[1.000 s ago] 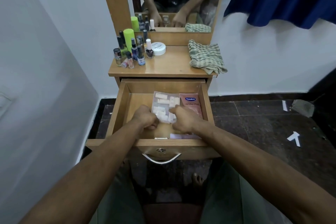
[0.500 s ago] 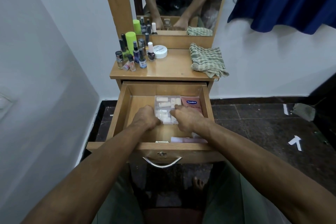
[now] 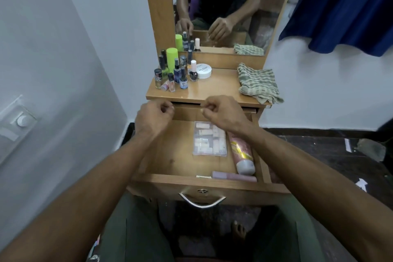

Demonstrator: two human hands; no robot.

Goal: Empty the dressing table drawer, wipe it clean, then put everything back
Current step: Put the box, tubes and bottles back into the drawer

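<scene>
The wooden drawer (image 3: 176, 155) of the dressing table is pulled out toward me. Inside lie a clear plastic box of small white pieces (image 3: 209, 139), a pink tube (image 3: 242, 153) along the right side and a lilac tube (image 3: 234, 176) against the front wall. My left hand (image 3: 153, 120) and my right hand (image 3: 225, 112) hover above the drawer's back end, close to the tabletop edge. Both have curled fingers with thumb against forefinger, and I see nothing in either. A green checked cloth (image 3: 258, 83) lies on the tabletop at the right.
Several small bottles (image 3: 176, 74), a green can (image 3: 171, 56) and a white jar (image 3: 203, 70) crowd the tabletop's left side below the mirror (image 3: 223, 6). A wall runs close on the left. A blue curtain (image 3: 344, 6) hangs at the right. The drawer's metal handle (image 3: 202, 201) sits above my knees.
Both hands have lifted off the clear box and moved up and back to the tabletop edge. The box stays in the drawer, and the pink tube is now uncovered.
</scene>
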